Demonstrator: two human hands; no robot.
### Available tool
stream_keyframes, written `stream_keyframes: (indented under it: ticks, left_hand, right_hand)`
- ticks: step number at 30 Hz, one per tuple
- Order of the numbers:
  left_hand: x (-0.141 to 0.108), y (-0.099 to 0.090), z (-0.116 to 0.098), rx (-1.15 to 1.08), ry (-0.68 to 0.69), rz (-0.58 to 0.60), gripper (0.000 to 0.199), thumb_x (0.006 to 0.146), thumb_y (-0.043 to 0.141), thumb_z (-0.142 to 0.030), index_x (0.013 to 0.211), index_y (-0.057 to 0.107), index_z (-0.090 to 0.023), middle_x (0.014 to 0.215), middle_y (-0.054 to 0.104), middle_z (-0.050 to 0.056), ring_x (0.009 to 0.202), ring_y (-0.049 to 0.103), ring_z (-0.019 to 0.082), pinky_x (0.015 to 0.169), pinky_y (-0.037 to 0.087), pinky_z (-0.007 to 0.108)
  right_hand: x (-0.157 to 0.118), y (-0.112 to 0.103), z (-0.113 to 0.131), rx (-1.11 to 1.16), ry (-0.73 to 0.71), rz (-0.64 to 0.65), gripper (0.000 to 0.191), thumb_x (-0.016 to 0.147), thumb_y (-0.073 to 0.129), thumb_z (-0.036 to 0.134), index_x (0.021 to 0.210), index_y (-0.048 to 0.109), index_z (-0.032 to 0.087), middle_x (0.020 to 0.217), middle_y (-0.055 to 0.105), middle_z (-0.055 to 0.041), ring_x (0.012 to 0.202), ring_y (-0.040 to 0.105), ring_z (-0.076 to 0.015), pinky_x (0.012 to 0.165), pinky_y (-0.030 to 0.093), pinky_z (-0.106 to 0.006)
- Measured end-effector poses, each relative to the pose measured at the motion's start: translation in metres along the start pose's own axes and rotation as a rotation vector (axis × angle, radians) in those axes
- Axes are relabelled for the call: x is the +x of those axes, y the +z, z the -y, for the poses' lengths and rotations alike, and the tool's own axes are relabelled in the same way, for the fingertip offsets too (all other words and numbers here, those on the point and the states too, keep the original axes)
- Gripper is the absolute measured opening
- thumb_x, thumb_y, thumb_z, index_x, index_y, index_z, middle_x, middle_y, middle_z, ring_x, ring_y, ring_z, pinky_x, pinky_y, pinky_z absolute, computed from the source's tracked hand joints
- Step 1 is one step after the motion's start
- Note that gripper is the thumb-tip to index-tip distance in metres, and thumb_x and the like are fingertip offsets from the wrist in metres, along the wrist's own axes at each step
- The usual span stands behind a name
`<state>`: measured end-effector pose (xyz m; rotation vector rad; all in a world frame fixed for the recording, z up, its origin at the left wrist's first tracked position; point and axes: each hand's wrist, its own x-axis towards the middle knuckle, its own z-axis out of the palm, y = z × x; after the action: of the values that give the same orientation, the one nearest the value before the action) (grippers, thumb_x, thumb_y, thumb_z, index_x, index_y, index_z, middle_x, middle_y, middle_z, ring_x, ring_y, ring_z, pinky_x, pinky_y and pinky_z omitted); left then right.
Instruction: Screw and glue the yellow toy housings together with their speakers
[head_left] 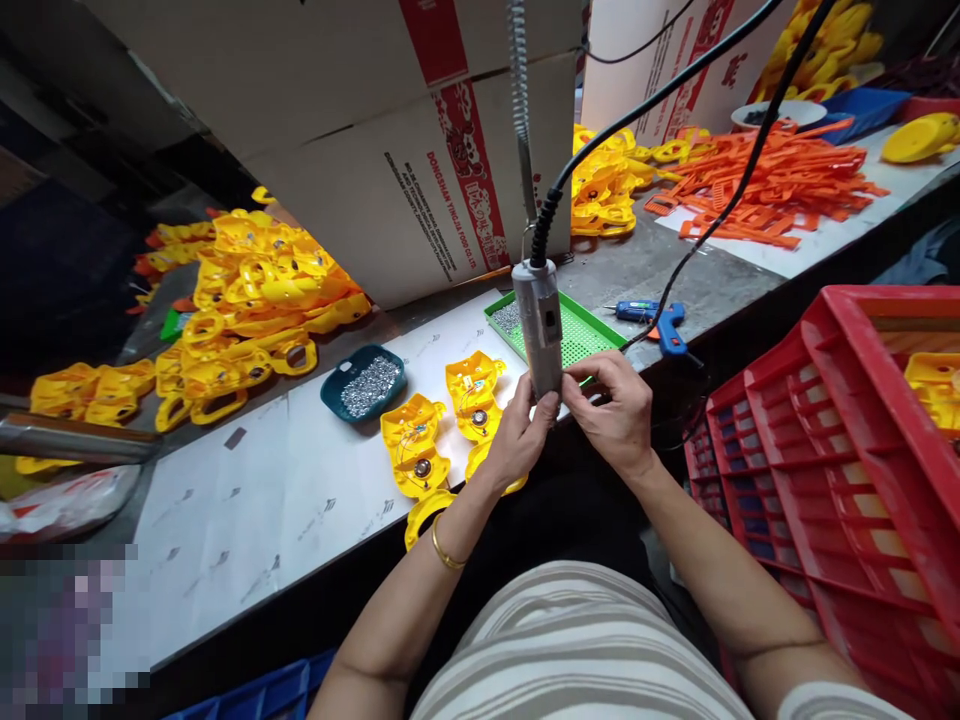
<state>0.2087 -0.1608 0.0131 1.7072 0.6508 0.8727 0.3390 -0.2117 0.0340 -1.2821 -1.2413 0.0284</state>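
A grey electric screwdriver (pixel 538 325) hangs upright from a coiled spring, its black cable leaving the top. My left hand (pixel 521 435), with a gold bangle at the wrist, is closed around its lower end. Right beside it, my right hand (pixel 615 405) is closed in a pinch near the tool's bottom; anything in its fingers is hidden. Two yellow plastic shells (pixel 416 450) with wires and round metal parts inside lie left of my hands, one partly behind my left forearm. Behind the screwdriver sits a green perforated tray (pixel 585 335) with small metal screws at its left end.
A dark green bowl (pixel 366 385) of screws stands on the white sheet. Yellow shells (pixel 255 290) are heaped left, orange strips (pixel 780 185) at the back right. A blue glue gun (pixel 660 318) lies near the tray. Cardboard boxes (pixel 360 180) stand behind; a red crate (pixel 817 450) is right.
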Motion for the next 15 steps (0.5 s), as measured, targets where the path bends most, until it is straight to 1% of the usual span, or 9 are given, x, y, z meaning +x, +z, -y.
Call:
stream_keyframes:
  ticks: [3,7,11,14,15]
  left_hand:
    - [0.000,0.001,0.000,-0.002,-0.006,0.011,0.037,0.097,0.045,-0.050,0.118,0.048,-0.020,0.106,0.057,0.006,0.095,0.056,0.018,0.086,0.046,0.031]
    - [-0.001,0.002,-0.003,0.035,-0.013,0.011,0.039,0.097,0.044,-0.052,0.116,0.049,-0.019,0.100,0.057,0.005,0.089,0.056,0.017,0.084,0.046,0.030]
    - [-0.003,0.004,-0.005,0.035,-0.017,0.013,0.041,0.096,0.043,-0.054,0.115,0.050,-0.018,0.101,0.058,0.005,0.091,0.055,0.018,0.084,0.046,0.030]
    - [-0.002,0.005,-0.008,0.019,-0.036,0.014,0.041,0.096,0.044,-0.055,0.112,0.052,-0.018,0.099,0.060,0.004,0.092,0.056,0.018,0.086,0.046,0.031]
    - [-0.002,0.005,-0.009,0.008,-0.043,0.008,0.042,0.095,0.044,-0.056,0.111,0.053,-0.018,0.098,0.061,0.004,0.093,0.057,0.019,0.087,0.047,0.032]
  right_hand:
    - [0.003,-0.001,-0.002,-0.109,-0.072,0.007,0.006,0.082,0.060,0.013,0.079,0.061,0.018,0.081,0.061,-0.0033,0.070,0.059,-0.0126,0.058,0.053,-0.024]
    - [0.009,-0.002,-0.007,-0.173,-0.158,0.018,0.012,0.078,0.057,0.008,0.075,0.056,0.020,0.076,0.058,-0.0017,0.071,0.057,-0.0141,0.063,0.049,-0.027]
    - [0.014,-0.007,-0.008,-0.072,-0.165,0.086,0.013,0.076,0.054,0.008,0.075,0.054,0.021,0.075,0.055,-0.0007,0.068,0.055,-0.0133,0.062,0.048,-0.027]
    - [0.009,-0.013,-0.006,0.069,-0.168,0.205,0.012,0.075,0.056,0.011,0.073,0.055,0.022,0.074,0.056,0.0000,0.067,0.056,-0.0128,0.062,0.050,-0.027]
    - [0.007,-0.015,-0.005,0.112,-0.164,0.227,0.011,0.075,0.057,0.012,0.072,0.056,0.022,0.073,0.057,0.0000,0.069,0.057,-0.0132,0.063,0.051,-0.027]
